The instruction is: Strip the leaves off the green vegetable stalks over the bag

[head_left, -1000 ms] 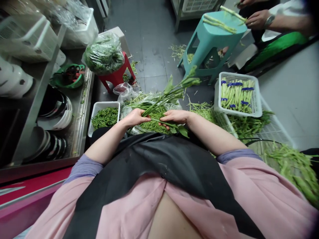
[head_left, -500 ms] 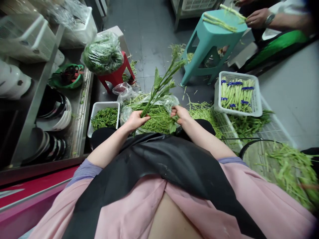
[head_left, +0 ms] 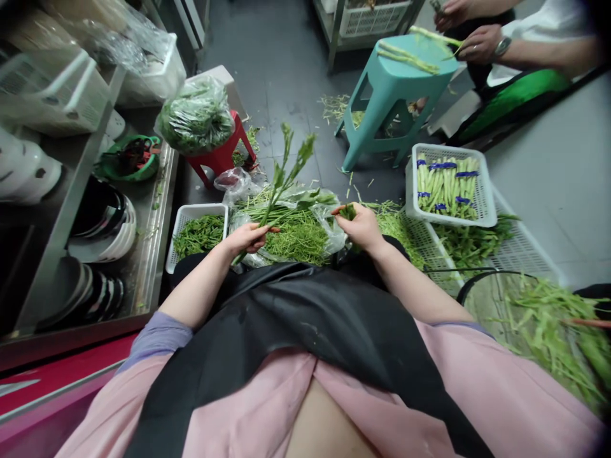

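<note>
My left hand [head_left: 248, 238] is closed round a few long green leafy stems [head_left: 281, 181], whose leafy tops point up and away from me. My right hand [head_left: 360, 227] is closed on a small bunch of green leaves [head_left: 348, 212], apart from the stems. Between and below both hands lies an opened clear plastic bag [head_left: 337, 236] with a heap of thin green stalks [head_left: 300, 243] in it. Left of the bag stands a white basket [head_left: 170, 259] of short green pieces [head_left: 199, 234].
A red stool [head_left: 224, 151] bears a bagged bundle of greens [head_left: 195, 114]. A teal stool [head_left: 382, 86] stands near a co-worker's hands [head_left: 481, 44]. On the right are a basket of banded stalks [head_left: 446, 181] and a round board [head_left: 491, 302] with trimmings. Metal shelving [head_left: 160, 235] runs along the left.
My left hand has moved left and slightly down with the stems, which now look fewer. My right hand has moved right with leaves in its fingers, away from the stems.
</note>
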A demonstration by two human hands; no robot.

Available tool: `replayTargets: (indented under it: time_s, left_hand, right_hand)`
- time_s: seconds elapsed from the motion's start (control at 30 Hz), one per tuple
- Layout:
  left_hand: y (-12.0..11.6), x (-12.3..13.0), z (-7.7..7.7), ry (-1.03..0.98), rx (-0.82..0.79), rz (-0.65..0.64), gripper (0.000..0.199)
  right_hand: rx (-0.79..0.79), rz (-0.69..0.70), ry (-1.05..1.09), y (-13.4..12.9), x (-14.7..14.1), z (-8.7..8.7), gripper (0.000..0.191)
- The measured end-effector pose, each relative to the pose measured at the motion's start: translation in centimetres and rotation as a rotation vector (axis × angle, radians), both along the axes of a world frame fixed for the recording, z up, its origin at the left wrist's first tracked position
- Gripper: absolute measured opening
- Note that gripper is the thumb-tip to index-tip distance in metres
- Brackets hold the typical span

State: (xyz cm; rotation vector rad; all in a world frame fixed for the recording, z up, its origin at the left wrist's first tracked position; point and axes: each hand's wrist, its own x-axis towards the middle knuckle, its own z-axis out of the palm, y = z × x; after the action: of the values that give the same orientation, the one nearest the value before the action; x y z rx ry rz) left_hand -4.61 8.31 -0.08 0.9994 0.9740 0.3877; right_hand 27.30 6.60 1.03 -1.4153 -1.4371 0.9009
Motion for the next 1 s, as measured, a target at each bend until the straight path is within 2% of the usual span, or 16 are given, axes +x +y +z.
replayTargets:
  time_s: [0.1,0.17,0.27,0.33,0.43,0.6,0.73,0.8,0.9,1.0]
  left_hand:
    - [-0.8,-0.8,1.3,-0.234,-0.081,-0.035,0.051]
    - [-1.3,-1.0,1.6,-0.336,-0.123,-0.056,0.043]
    - [-2.0,-0.6,1.7,-0.426,-0.175,-0.088,0.036]
    - [-2.5,-0.2,1.7,-0.457,-0.202,-0.107,0.034]
    - [-3.0,0.3,1.8,-0.457,-0.252,-0.138,0.034]
    - [-3.2,0.9,2.2,-0.453,-0.316,-0.183,0.035]
    - [-3.1,1.0,2.8,-0.367,-0.319,-0.145,0.035]
    - [-3.0,0.6,3.2,-0.272,-0.302,-0.098,0.036]
    - [-3.0,-0.2,3.9,-0.163,-0.279,-0.046,0.038]
    - [-3.0,-0.6,4.2,-0.138,-0.252,-0.007,0.039]
  right_hand:
    - [0.41,0.026,-0.356,-0.2,0.0,1.2,0.016]
    - [0.604,0.065,-0.505,-0.4,0.1,1.9,0.022]
    - [0.806,0.19,-0.689,-0.3,0.0,2.5,0.029]
    - [0.862,0.282,-0.802,-0.1,-0.3,2.8,0.034]
    - [0.882,0.367,-0.952,0.5,-0.7,3.1,0.038]
    - [0.969,0.394,-1.128,1.2,-1.0,3.6,0.037]
    - [0.957,0.457,-1.273,1.2,-0.8,3.9,0.036]
    - [0.874,0.484,-1.29,1.1,-0.5,4.0,0.034]
    - [0.645,0.457,-1.22,0.7,-0.1,3.7,0.028]
    - [0.472,0.41,-0.934,0.6,-0.1,2.7,0.015]
